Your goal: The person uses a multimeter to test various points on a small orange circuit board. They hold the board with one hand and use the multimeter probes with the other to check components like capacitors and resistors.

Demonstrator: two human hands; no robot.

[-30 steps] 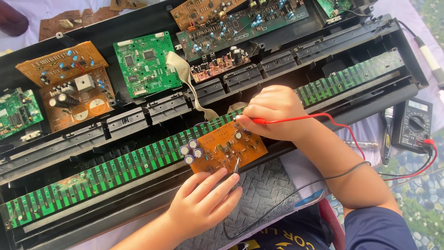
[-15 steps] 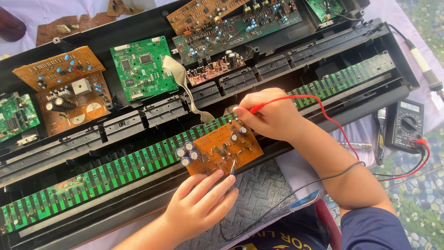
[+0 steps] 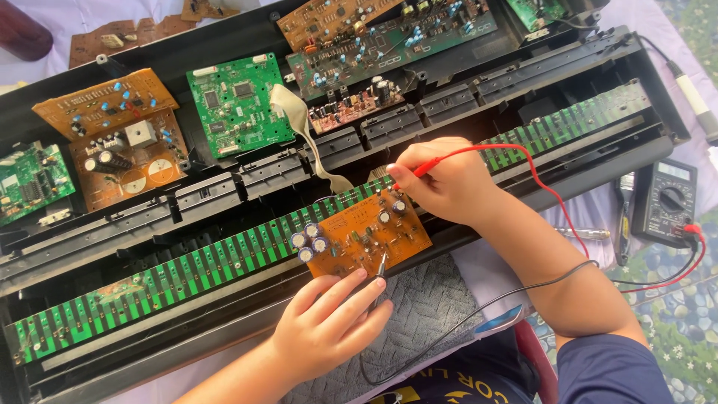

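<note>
The small orange circuit board with blue-capped capacitors (image 3: 366, 238) lies tilted across the long green key-contact strip (image 3: 224, 262) of an opened black plastic keyboard casing (image 3: 149, 224), and both hands are probing it. The right hand (image 3: 449, 183) is closed around the red test probe (image 3: 419, 170), its tip set at the board's upper right edge; the left hand (image 3: 329, 325) pinches the black probe (image 3: 380, 265) between its fingertips, the metal tip touching the board's lower edge. To do this well, each tip should sit squarely on one solder point and not bridge to a neighbour, with light, steady pressure so the loose board does not slide on the strip. The red lead (image 3: 538, 179) and black lead (image 3: 479, 314) run to the black handheld multimeter (image 3: 666, 202) at the right; keeping them slack avoids tugging the probes while glancing at its display.
</note>
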